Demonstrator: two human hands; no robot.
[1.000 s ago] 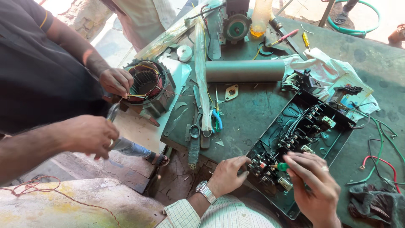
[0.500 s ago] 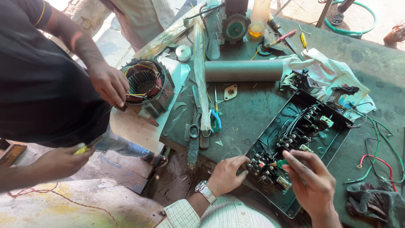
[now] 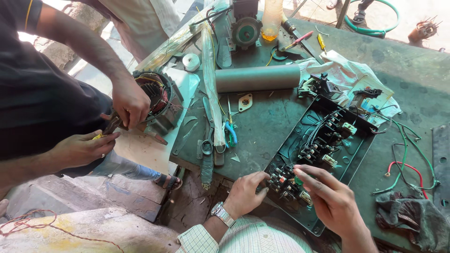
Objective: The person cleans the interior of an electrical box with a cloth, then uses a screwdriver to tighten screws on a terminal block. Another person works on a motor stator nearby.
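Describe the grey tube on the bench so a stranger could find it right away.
Start at the green workbench. Above the open black electrical box that the right hand and left hand work in lies the grey tube. It is the only smooth, plain cylinder, lying sideways.

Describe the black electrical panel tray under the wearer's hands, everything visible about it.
The black panel tray is a shallow rectangular box, apparently metal, lying open and skewed on the green table. Inside, black wires link blocks of switchgear with white and green parts. The left hand touches its near-left corner components; the right hand pinches a part beside them. A white cloth lies at its far end.
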